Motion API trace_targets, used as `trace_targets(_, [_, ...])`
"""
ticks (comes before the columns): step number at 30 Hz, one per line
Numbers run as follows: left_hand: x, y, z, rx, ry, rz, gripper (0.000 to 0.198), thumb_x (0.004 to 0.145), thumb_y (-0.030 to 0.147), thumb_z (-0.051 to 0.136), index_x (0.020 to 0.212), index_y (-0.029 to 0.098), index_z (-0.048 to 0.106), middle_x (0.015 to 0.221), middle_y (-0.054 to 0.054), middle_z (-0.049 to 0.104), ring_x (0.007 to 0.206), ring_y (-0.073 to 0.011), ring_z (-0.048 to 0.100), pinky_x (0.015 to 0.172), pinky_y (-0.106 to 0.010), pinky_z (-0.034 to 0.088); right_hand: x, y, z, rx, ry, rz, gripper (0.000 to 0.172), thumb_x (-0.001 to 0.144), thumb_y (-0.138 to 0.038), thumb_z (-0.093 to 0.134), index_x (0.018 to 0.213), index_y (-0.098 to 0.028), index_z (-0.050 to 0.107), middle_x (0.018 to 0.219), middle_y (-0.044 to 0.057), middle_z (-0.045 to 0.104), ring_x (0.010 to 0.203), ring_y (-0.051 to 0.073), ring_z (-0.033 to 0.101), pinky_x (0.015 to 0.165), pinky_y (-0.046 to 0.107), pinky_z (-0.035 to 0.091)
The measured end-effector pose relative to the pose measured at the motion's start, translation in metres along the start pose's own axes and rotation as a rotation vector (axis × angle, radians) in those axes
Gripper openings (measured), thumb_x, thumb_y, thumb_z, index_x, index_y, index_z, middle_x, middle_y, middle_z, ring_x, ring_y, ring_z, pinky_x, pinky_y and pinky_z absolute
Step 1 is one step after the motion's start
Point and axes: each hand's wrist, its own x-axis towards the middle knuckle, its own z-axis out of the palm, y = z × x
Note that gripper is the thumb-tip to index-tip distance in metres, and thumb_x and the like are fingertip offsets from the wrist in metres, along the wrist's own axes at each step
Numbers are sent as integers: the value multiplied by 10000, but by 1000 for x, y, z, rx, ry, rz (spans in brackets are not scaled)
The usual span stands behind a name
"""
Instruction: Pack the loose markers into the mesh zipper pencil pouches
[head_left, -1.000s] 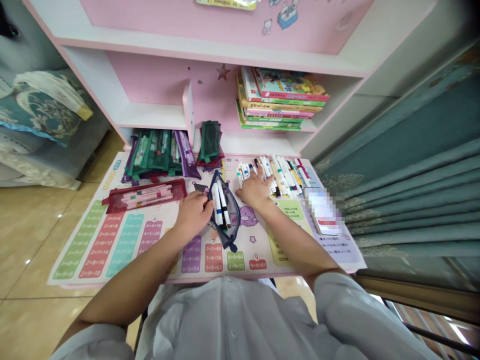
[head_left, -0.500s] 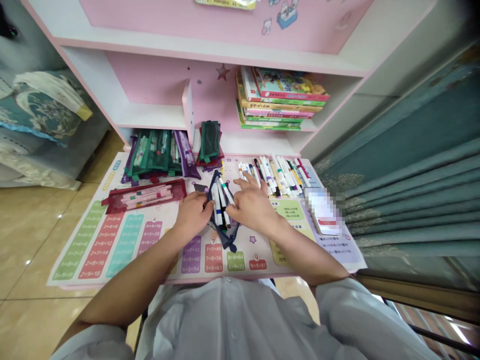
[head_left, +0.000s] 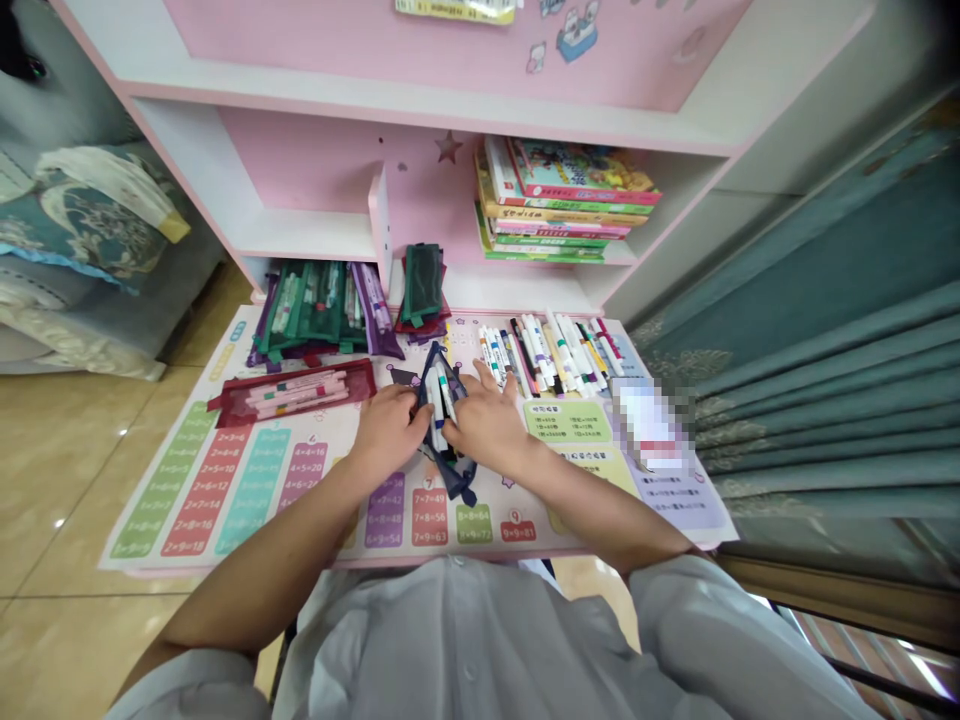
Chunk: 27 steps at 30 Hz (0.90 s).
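Observation:
A navy mesh pencil case lies unzipped on the desk in front of me, with several white markers inside it. My left hand grips the case's left edge, thumb at the opening and fingers curled around the side. On the opposite edge, my right hand has its thumb and forefinger closed on the mesh beside the markers, while its other fingers stretch toward the loose pens. Part of the case is hidden under both hands.
Several loose markers lie in a row at the back right, near a phone. A filled red mesh case is on the left. Behind are filled green cases, a stack of flat cases and shelved books.
My right hand has moved slightly left and closed in on the case's right edge, which now stands higher around the markers. My left hand keeps its hold.

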Motion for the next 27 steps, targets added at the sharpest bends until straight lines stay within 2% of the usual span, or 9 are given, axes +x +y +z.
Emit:
trace_targets(5, [0, 2, -2, 34, -26, -29, 226, 916, 255, 463, 953, 136, 652, 1046, -141, 693, 1067, -297, 630, 933, -425, 498, 2, 4, -3, 70, 61, -14, 298, 917, -307, 504, 882, -170, 767, 1411, 165, 564, 1441, 406, 311, 1097, 754, 202])
trace_targets(11, [1, -1, 1, 42, -21, -32, 216, 906, 179, 455, 979, 157, 658, 1098, -132, 691, 1094, -283, 622, 959, -413, 485, 16, 22, -5, 256, 289, -60, 284, 919, -274, 510, 757, -182, 724, 1362, 110, 609, 1412, 363, 384, 1115, 642, 311])
trace_targets(15, [3, -5, 2, 44, -37, -23, 225, 908, 165, 454, 985, 164, 666, 1120, -117, 690, 1096, -268, 619, 959, -396, 488, 29, 37, 0, 300, 339, -47, 235, 895, -201, 503, 952, -168, 728, 1403, 125, 563, 1460, 346, 310, 1155, 570, 321])
trace_targets(17, [5, -7, 2, 50, -52, -12, 226, 904, 162, 463, 985, 167, 673, 1146, -110, 684, 1117, -263, 611, 976, -388, 482, 35, 45, 3, 259, 322, -37, 347, 864, -105, 475, 1126, -168, 694, 1451, 127, 515, 1478, 350, 263, 1162, 588, 303])
trace_targets(20, [7, -11, 0, 65, -73, 4, 232, 892, 159, 476, 980, 173, 691, 1184, -113, 673, 1158, -267, 596, 998, -396, 472, 42, 57, 7, 171, 289, -100, 577, 816, 4, 422, 1331, -201, 583, 1516, 116, 442, 1499, 361, 186, 1159, 639, 265])
trace_targets(22, [8, -13, -3, 85, -85, 11, 243, 887, 167, 484, 983, 188, 706, 1211, -116, 666, 1177, -276, 590, 1003, -418, 470, 43, 63, 9, 143, 269, -152, 584, 832, -5, 423, 1359, -217, 560, 1535, 114, 415, 1507, 370, 153, 1156, 660, 251])
trace_targets(27, [7, -9, -10, 163, -106, 43, 228, 866, 194, 531, 940, 244, 741, 1257, -98, 661, 1195, -316, 585, 987, -502, 467, 42, 70, 6, 176, 254, -188, 439, 885, -120, 496, 1300, -211, 609, 1533, 114, 422, 1507, 361, 164, 1161, 635, 276])
